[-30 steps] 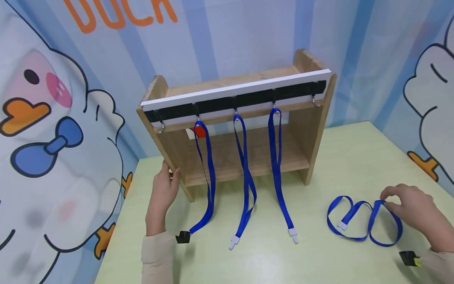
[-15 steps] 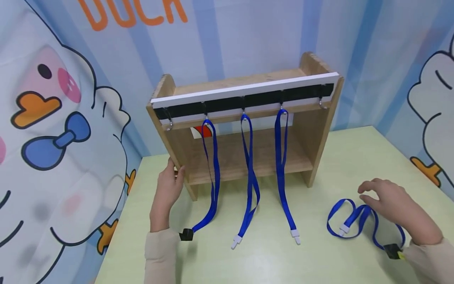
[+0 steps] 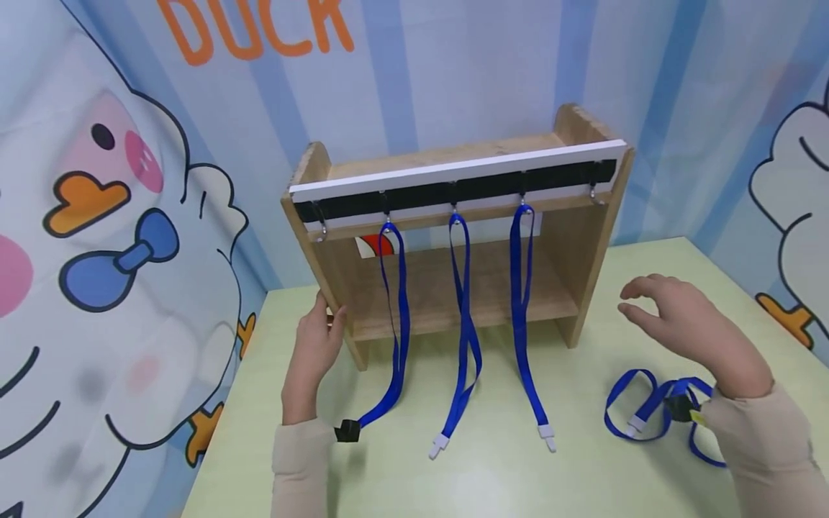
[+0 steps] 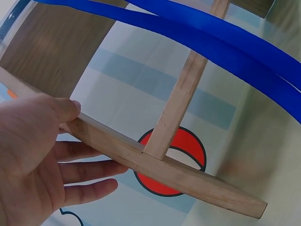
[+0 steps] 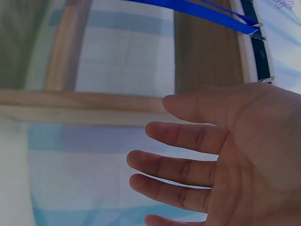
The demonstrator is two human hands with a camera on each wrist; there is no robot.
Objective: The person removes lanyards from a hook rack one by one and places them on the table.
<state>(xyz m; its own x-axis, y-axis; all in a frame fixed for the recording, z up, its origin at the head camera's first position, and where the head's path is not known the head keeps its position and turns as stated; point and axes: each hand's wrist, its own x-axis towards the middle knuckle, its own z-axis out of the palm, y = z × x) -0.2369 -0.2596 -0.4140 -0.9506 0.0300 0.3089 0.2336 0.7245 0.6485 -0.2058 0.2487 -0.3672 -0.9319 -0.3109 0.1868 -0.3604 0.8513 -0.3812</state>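
My left hand (image 3: 315, 345) holds the left side panel of a small wooden shelf (image 3: 589, 266), thumb on one face and fingers behind. In the left wrist view, the hand (image 4: 42, 155) has its thumb over the panel's edge. My right hand (image 3: 693, 327) is raised above the table to the right of the shelf, holding nothing; the right wrist view has its fingers (image 5: 178, 165) extended. Below that wrist, a blue lanyard (image 3: 622, 428) lies looped on the table, partly hidden by the sleeve. Three blue lanyards, left (image 3: 403, 309), middle (image 3: 465, 324) and right (image 3: 518, 309), hang from the shelf's hooks.
A white rail with a black strip (image 3: 486, 191) runs across the shelf's front. Its far-left hook (image 3: 322, 232) and far-right hook (image 3: 594, 194) carry nothing. A printed duck curtain (image 3: 453, 72) stands behind the pale table (image 3: 492, 482). Black wrist-camera pieces sit at both sleeves.
My right hand has let go of the loose lanyard and risen up and left toward the shelf. The lanyard stays on the table. My left hand keeps its hold; the head view has shifted slightly.
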